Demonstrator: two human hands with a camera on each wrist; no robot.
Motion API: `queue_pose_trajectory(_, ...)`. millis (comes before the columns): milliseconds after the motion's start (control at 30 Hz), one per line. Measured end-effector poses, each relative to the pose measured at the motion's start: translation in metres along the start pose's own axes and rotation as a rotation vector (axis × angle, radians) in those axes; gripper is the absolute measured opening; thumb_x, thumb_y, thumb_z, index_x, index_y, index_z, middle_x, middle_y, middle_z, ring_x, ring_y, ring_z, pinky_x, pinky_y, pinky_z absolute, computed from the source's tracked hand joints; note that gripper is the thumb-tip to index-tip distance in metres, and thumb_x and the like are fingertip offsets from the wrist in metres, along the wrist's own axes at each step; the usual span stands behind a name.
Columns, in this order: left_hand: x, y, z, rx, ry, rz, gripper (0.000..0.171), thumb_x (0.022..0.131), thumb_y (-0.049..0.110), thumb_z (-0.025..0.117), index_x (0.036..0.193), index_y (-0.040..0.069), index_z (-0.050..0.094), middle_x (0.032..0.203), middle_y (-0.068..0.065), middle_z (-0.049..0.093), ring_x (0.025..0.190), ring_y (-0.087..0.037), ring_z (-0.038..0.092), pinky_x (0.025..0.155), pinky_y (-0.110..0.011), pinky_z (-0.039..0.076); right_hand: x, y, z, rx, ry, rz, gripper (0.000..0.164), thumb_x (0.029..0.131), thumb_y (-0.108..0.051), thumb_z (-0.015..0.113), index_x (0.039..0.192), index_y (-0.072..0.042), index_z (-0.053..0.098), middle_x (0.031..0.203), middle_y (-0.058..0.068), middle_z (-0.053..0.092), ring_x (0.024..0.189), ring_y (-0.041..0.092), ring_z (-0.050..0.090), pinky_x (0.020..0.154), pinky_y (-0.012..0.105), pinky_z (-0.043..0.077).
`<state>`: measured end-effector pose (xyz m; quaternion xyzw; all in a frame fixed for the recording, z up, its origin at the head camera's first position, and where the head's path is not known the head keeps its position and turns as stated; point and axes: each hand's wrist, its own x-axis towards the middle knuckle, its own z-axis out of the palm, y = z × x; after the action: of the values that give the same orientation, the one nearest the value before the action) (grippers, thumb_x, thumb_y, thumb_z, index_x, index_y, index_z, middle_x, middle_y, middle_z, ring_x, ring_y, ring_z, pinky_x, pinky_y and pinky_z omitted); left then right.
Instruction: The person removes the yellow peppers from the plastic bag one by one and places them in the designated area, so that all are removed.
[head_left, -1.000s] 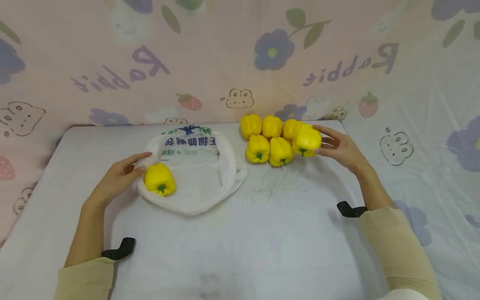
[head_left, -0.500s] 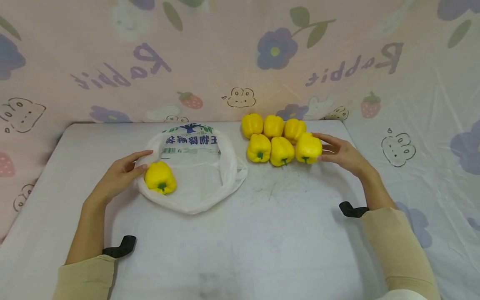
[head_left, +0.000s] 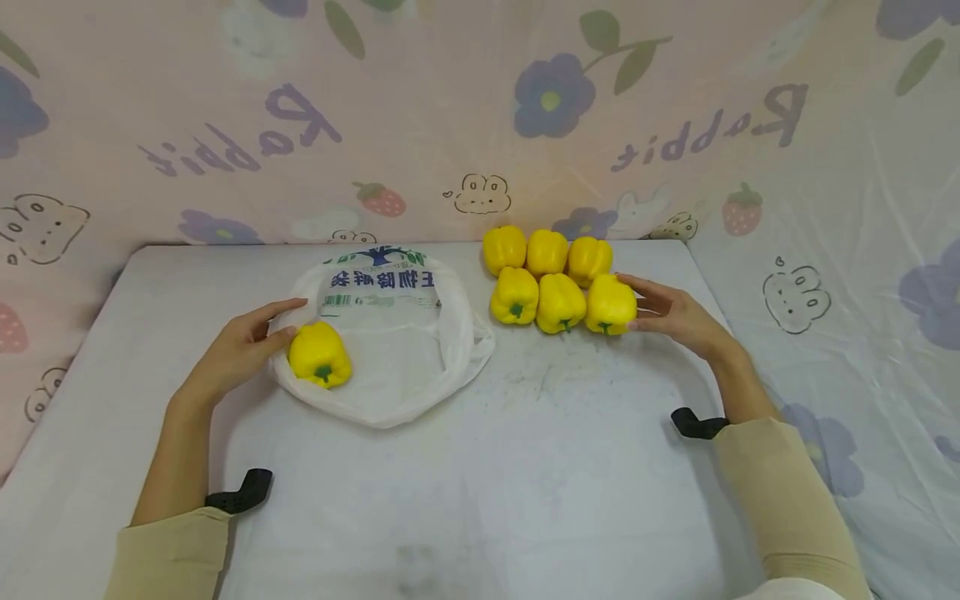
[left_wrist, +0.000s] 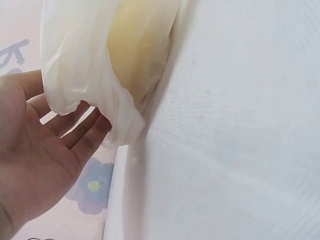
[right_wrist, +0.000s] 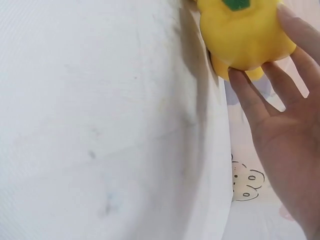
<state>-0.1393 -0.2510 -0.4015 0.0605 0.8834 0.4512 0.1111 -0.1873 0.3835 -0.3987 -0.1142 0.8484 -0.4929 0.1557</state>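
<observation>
In the head view my right hand (head_left: 671, 315) holds a yellow bell pepper (head_left: 611, 304) from its right side, at the right end of the front row of peppers. In the right wrist view, the thumb (right_wrist: 300, 30) and fingertips touch this pepper (right_wrist: 245, 37), its green stem turned up. My left hand (head_left: 243, 350) pinches the left rim of a white plastic bag (head_left: 375, 408) with printed lettering. Just inside that rim sits another yellow pepper (head_left: 320, 354). The left wrist view shows the bag (left_wrist: 75, 55) hanging over the fingers, with a yellow shape dimly visible through it.
Beside the held pepper stand several more yellow peppers (head_left: 561, 302) in two rows near the table's back edge. The white-covered table (head_left: 480, 500) has faint dark smudges. Behind it hangs a patterned cloth (head_left: 420, 108). A black wrist mount (head_left: 243, 493) sits on each forearm.
My right hand has brought its pepper down toward me, from overlapping the back row to the end of the front row, then slightly left. The left hand and bag stay nearly still.
</observation>
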Motion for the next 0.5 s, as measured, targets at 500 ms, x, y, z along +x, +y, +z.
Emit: queue_pose_trajectory(500,0.000,0.001,0.000,-0.015,-0.008,0.000,0.050,0.103,0.032,0.054,0.150,0.016,0.046,0.156,-0.017,0.035,0.132,-0.035,0.036,0.109,-0.062,0.030,0.001,0.015,0.006,0.006,0.010,0.020,0.068,0.095,-0.016,0.069,0.155,-0.026,0.037,0.160,-0.004,0.034,0.139,0.031,0.041,0.104,0.025,0.043)
